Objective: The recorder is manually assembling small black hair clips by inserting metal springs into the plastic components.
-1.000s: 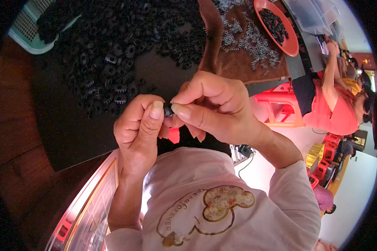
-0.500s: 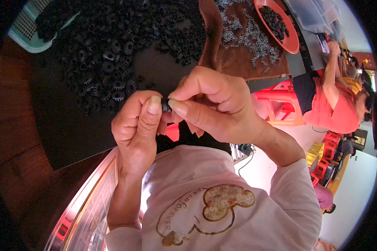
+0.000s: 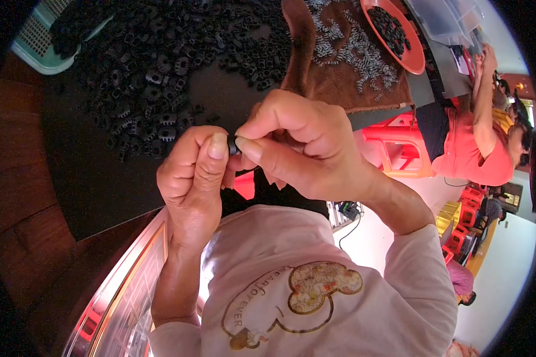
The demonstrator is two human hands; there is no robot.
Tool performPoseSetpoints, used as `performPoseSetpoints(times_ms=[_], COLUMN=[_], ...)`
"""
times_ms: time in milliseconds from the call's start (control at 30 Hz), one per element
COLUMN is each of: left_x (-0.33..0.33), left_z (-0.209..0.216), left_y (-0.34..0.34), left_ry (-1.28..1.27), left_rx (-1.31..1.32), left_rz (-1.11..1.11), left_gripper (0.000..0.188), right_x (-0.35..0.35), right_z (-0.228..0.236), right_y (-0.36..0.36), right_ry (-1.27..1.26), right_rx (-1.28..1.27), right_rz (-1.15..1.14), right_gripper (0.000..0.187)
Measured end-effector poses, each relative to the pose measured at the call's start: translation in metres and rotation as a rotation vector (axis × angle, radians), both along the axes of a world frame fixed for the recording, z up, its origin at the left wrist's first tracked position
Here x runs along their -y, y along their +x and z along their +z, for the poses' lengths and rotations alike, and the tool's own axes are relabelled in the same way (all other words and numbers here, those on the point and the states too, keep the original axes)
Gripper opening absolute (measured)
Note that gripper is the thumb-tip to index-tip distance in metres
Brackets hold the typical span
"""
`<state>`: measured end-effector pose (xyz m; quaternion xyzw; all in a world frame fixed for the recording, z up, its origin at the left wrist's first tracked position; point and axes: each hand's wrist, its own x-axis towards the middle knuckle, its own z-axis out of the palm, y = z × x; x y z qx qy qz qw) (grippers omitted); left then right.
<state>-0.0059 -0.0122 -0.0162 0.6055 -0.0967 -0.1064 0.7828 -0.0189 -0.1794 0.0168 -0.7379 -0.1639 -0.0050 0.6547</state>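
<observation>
My two hands meet just over the near edge of the dark tabletop. Between thumb and bent fingers, my left hand (image 3: 190,172) grips a small black plastic hair claw clip (image 3: 232,144), mostly hidden by the fingers. My right hand (image 3: 315,149) is closed in a pinch at the clip's right side, thumb and forefinger tips against it. Whether a spring sits in it cannot be seen. Beyond my hands spreads a heap of black toothed claw-clip pieces (image 3: 155,77). Small metal springs (image 3: 363,68) lie scattered on a brown cloth (image 3: 321,92) to the right.
An orange-red dish (image 3: 418,62) with small black parts stands at the far right, near clear plastic bins (image 3: 443,21). At the far left is a pale green basket (image 3: 62,66). A red stool (image 3: 405,143) and a co-worker in a red shirt (image 3: 476,157) are on the right.
My right fingertips have shifted slightly up and left, and less of the clip shows between my hands. At the right, the co-worker's arm has moved.
</observation>
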Motion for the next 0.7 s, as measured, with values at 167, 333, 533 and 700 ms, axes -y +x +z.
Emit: performPoseSetpoints(times_ms=[167, 333, 533, 700], left_x=[-0.001, -0.007, -0.017, -0.015], left_z=[-0.002, -0.007, -0.004, 0.004], left_y=[-0.006, -0.008, 0.002, 0.003], left_ry=[0.042, 0.02, 0.028, 0.01], left_rx=[0.011, 0.027, -0.015, -0.074], left_rz=[-0.042, -0.187, -0.352, -0.442], left_gripper=[0.024, 0.023, 0.026, 0.022], right_x=[0.005, 0.015, 0.015, 0.016], right_z=[0.005, 0.003, 0.011, 0.008], right_y=[-0.003, -0.008, -0.008, -0.007], right_ry=[0.025, -0.124, -0.171, -0.133], right_rx=[-0.135, 0.007, -0.04, -0.027], right_rz=[0.033, 0.08, 0.091, 0.09], right_gripper=[0.006, 0.008, 0.007, 0.008])
